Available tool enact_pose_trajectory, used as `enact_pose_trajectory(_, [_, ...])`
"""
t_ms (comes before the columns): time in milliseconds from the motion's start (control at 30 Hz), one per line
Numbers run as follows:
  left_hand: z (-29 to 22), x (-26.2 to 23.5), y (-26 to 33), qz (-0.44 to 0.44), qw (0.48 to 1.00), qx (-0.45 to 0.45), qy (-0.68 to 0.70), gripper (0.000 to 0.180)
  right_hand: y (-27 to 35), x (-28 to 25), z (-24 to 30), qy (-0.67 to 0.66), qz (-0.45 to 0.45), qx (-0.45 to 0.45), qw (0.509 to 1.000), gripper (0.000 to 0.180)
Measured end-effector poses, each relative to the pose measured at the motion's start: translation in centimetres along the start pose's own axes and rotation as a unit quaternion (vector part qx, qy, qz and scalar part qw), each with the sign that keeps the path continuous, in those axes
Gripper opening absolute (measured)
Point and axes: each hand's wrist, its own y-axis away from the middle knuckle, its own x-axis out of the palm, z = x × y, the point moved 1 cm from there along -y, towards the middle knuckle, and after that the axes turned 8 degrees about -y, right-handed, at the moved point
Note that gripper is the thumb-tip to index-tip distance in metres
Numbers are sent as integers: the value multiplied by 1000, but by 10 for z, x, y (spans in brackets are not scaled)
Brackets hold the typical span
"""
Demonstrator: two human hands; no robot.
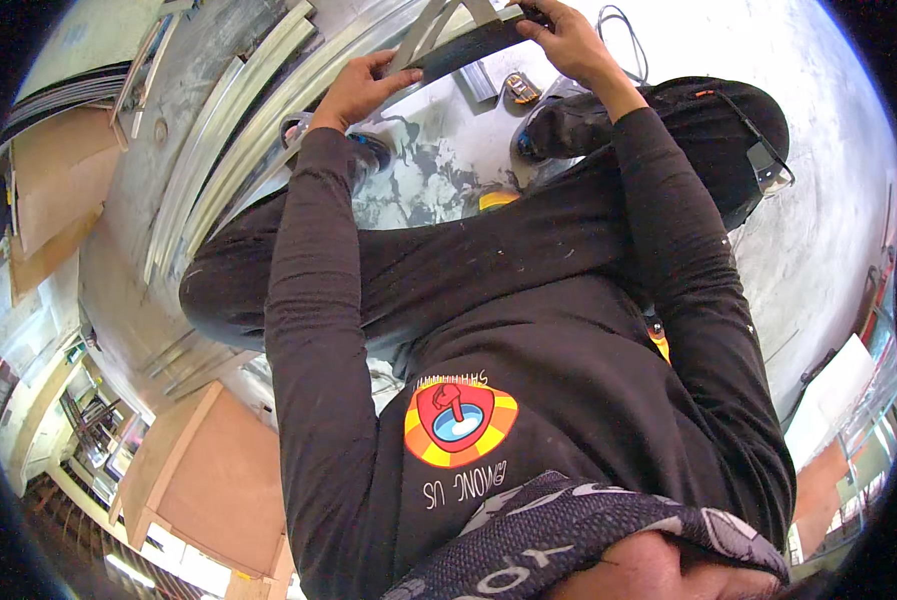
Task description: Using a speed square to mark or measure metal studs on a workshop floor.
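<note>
Out in front of me, at the top of the view, I hold a metal profile bar (473, 47) with a dark side face and a pale edge. My left hand (363, 88) is closed round its left end, fingers on top. At the other end, my right hand (571, 48) grips it between thumb and fingers. Light metal strips (438, 25) meet at an angle just behind the bar; whether they are joined to it I cannot tell. Below the bar, a short metal profile offcut (476, 82) and a yellow-and-black tape measure (520, 88) lie on the floor.
Long metal profiles (213, 150) lie in a bundle along my left. A black cable (623, 40) loops on the floor beyond my right hand. Something yellow (498, 201) sits beside my crossed legs (468, 270). Brown boards (218, 480) stand at the lower left.
</note>
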Motion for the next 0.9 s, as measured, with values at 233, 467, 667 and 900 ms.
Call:
enact_pose_trajectory(233, [29, 12, -12, 19, 993, 7, -116, 71, -2, -2, -5, 29, 1, -25, 999, 29])
enact_pose_trajectory(467, [32, 14, -15, 53, 997, 3, -56, 73, -2, -5, -5, 45, 3, -11, 999, 29])
enact_pose_trajectory(667, [31, 18, -12, -14, 996, 9, -86, 75, -2, -4, -2, 21, -5, 7, 1000, 31])
enact_pose_trajectory(900, [38, 19, -18, 4, 998, 45, -47, 53, 1, -5, 0, 9, -1, 28, 1000, 33])
